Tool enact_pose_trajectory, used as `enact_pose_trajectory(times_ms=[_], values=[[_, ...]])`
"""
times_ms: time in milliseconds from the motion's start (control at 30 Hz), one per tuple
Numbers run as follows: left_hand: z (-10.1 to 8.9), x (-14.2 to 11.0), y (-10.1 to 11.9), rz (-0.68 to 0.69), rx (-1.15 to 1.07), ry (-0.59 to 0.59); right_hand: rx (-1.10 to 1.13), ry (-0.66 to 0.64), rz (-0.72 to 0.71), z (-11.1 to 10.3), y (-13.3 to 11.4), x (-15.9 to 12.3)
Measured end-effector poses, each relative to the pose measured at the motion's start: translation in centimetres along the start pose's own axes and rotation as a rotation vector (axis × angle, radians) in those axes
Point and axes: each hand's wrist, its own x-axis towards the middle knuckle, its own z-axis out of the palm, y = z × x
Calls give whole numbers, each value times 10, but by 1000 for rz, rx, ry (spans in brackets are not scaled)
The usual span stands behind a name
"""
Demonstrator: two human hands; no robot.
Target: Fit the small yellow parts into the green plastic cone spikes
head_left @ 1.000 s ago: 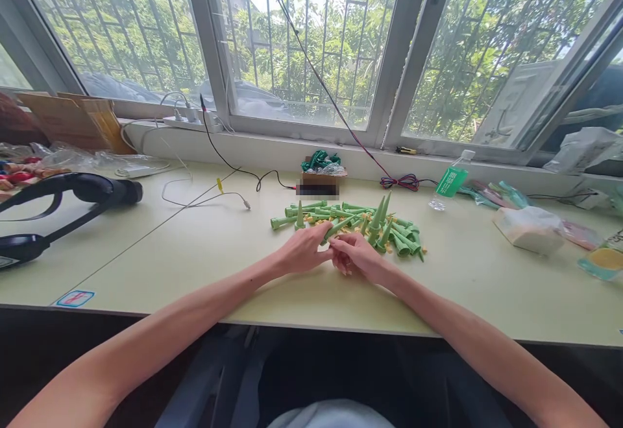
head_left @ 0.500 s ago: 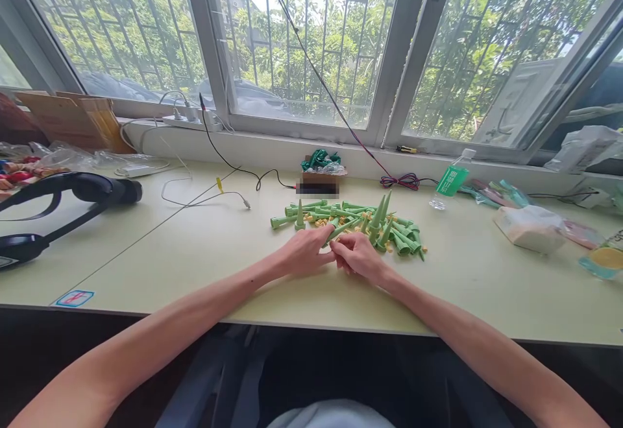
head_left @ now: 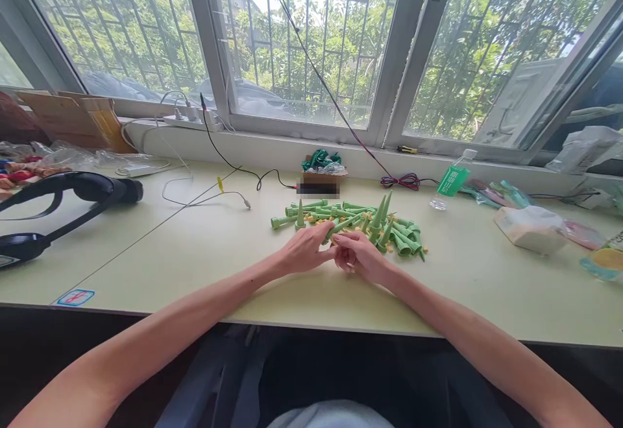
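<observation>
Just in front of the pile, my left hand [head_left: 307, 248] is closed around a green plastic spike [head_left: 344, 224], whose tapered end points up and to the right. My right hand [head_left: 363, 256] meets it at the spike's wide end, thumb and fingertips pinched on what looks like a small yellow piece [head_left: 333, 240], mostly hidden by the fingers. Behind both hands lies a heap of green spikes [head_left: 402, 244] mixed with small yellow pieces [head_left: 321, 222]. Several spikes stand upright, among them one upright spike [head_left: 300, 215] at the left of the heap.
A small box [head_left: 318, 178] with green and clear wrapping stands behind the heap. Right of it are a coiled cable [head_left: 406, 181], a bottle with green label [head_left: 452, 180] and a white packet [head_left: 530, 228]. A black headset [head_left: 73, 204] and a white cable [head_left: 214, 196] lie left.
My right hand has shifted slightly, its fingertips rising a little at the spike's wide end, and the yellow piece shows between them. The left hand has barely moved.
</observation>
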Motion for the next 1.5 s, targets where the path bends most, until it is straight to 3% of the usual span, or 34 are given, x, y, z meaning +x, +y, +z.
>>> enact_pose_trajectory(times_ms=[367,1033,1500], values=[[0,0,-1,-12,-7,-10,-22,36,-10,2,1,1],[-1,0,6,-78,51,-102,-456,195,-71,4,6,1],[2,0,1,-55,15,-51,-231,138,-12,5,2,0]])
